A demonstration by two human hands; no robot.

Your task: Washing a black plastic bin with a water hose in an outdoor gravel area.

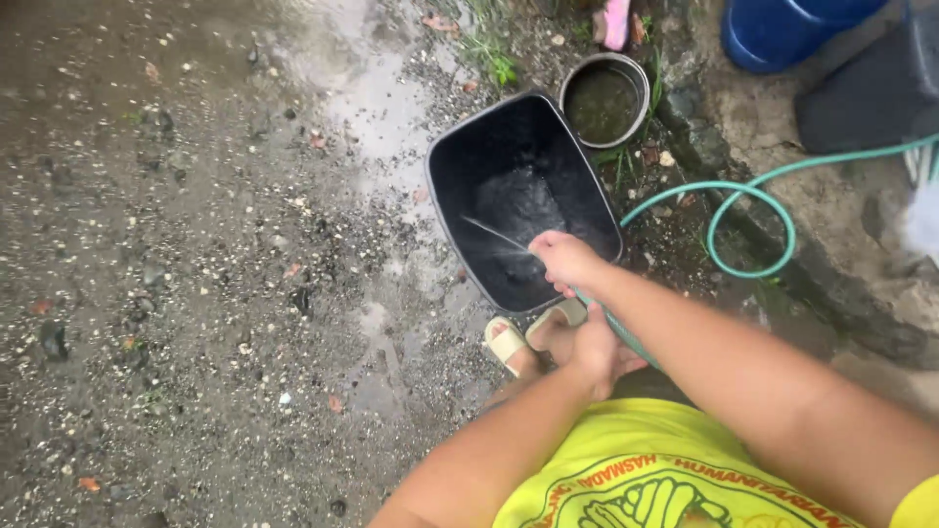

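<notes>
The green hose (743, 196) tip, aimed toward 10 o'clock into the black bin (460, 147), is gripped by the closed right hand (565, 259); the left hand (602, 352) is closed on the hose behind it.

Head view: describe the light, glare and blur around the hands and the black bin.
Head view: soft, even daylight with no hard shadows; wet ground left of the black bin shows pale glare; the right hand on the green hose and the left hand are slightly soft; the water spray streaks; a white smear at the right edge is blurred.
</notes>
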